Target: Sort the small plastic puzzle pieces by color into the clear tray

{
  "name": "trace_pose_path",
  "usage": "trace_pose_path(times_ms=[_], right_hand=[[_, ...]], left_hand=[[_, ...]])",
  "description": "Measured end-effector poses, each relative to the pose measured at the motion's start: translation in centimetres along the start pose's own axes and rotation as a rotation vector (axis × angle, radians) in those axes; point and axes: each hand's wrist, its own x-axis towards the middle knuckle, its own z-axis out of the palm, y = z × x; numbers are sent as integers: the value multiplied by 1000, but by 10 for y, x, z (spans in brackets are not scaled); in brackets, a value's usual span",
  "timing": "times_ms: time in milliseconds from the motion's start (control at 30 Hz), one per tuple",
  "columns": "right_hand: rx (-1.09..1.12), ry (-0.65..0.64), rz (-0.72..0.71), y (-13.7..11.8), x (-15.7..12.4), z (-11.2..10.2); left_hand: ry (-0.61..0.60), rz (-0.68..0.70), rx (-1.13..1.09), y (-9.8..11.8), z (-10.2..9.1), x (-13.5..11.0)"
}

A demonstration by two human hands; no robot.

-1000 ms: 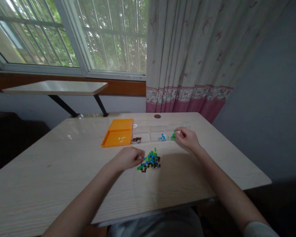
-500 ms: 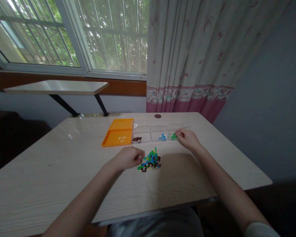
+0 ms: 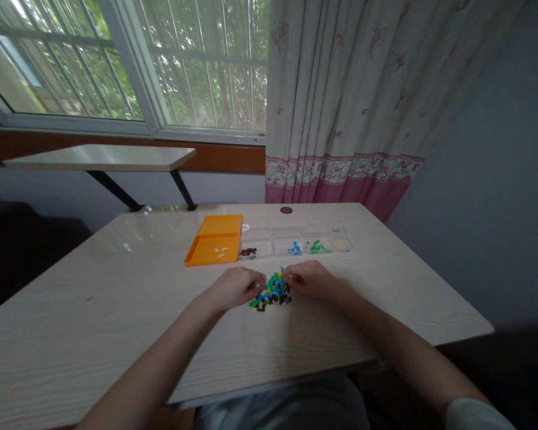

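A heap of small plastic pieces (image 3: 274, 292), green, blue, brown and yellow, lies on the table in front of me. My left hand (image 3: 238, 286) rests at the heap's left edge, fingers curled together; anything inside them is hidden. At the upper right of the heap is my right hand (image 3: 309, 278), its fingertips pinched at the pieces. Whether it grips one is too small to see. Beyond the hands, a clear compartment tray (image 3: 272, 248) holds sorted pieces: brown pieces (image 3: 248, 252), blue pieces (image 3: 295, 247), green pieces (image 3: 317, 246) and yellow pieces (image 3: 339, 243), in separate compartments.
An orange tray (image 3: 213, 226) with a few white pieces (image 3: 221, 251) adjoins the clear one on the left. A raised shelf (image 3: 103, 158) on black legs stands at the back left of the table (image 3: 130, 322). A curtain (image 3: 341, 119) hangs behind.
My right hand has moved from the green compartment back towards me and left, to the heap. That uncovers the green and yellow compartments. My left hand has stayed nearly in place.
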Motion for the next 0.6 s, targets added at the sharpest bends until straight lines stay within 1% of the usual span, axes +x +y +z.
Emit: trace_pose_path(times_ms=[167, 267, 333, 400, 533, 600], right_hand=[[-22, 13, -9, 3, -1, 3], [-35, 44, -22, -1, -1, 5], [-39, 81, -22, -4, 0, 7], [-36, 127, -18, -7, 1, 9], [-28, 200, -49, -9, 3, 15], [-22, 215, -74, -8, 3, 17]], left_hand=[[18, -14, 11, -3, 1, -1], [43, -10, -72, -3, 1, -1], [72, 3, -216, -1, 2, 1], [87, -8, -425, 3, 4, 3], [5, -81, -883, 11, 10, 8], [-29, -95, -1044, 14, 12, 11]])
